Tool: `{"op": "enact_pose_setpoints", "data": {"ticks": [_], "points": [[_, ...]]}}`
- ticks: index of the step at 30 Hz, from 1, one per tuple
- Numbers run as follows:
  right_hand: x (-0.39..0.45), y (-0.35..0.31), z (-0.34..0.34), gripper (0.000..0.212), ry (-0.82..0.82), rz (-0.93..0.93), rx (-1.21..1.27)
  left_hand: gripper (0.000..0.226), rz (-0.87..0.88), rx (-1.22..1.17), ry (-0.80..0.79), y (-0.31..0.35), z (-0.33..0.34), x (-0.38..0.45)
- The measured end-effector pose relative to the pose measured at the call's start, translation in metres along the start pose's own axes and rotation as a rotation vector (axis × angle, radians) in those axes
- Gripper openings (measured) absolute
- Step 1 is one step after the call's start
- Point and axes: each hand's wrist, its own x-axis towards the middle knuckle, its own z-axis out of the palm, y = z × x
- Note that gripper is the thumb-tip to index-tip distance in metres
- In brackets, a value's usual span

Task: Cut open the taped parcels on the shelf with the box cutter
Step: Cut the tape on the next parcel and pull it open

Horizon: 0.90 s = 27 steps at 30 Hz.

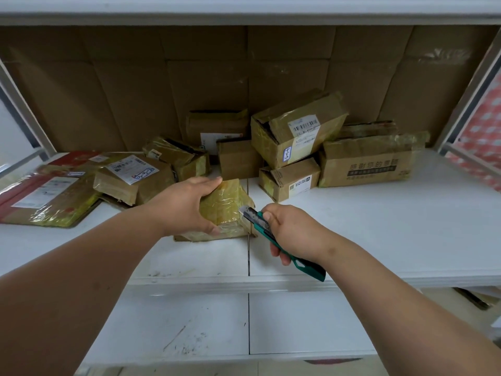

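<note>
A small parcel (226, 210) wrapped in shiny yellow tape sits near the front of the white shelf (379, 221). The left hand (187, 206) holds it from the side, fingers on top and thumb curled round the near edge. The right hand (287, 229) grips a green box cutter (273, 234), and the blade tip touches the parcel's right side. More taped boxes (295, 128) are piled at the back (some look torn). A flat red parcel (46, 196) lies on the left.
</note>
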Motion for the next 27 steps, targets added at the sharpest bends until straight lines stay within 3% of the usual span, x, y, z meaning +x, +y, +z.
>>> {"op": "enact_pose_setpoints", "data": {"ticks": [9,15,21,23,25,27], "points": [[-0.005,0.002,-0.012,0.030,-0.123,-0.027,0.041,0.120,-0.038,0.005,-0.023,0.000,-0.001,0.002],[0.007,0.014,-0.023,0.036,0.018,0.083,0.646,0.120,-0.103,0.015,-0.041,0.002,-0.001,0.003],[0.022,0.005,0.021,0.028,0.099,0.040,0.434,0.109,-0.288,0.280,-0.111,0.023,0.001,0.005],[0.026,0.005,0.025,0.028,0.128,0.055,0.466,0.089,-0.338,0.061,-0.120,0.023,-0.006,0.004],[0.029,0.006,0.024,0.029,0.125,0.056,0.521,0.057,-0.414,-0.391,-0.076,0.026,-0.014,0.001],[0.031,0.005,0.023,0.030,0.106,0.059,0.559,0.056,-0.492,-0.643,-0.103,0.030,-0.019,-0.004]]}}
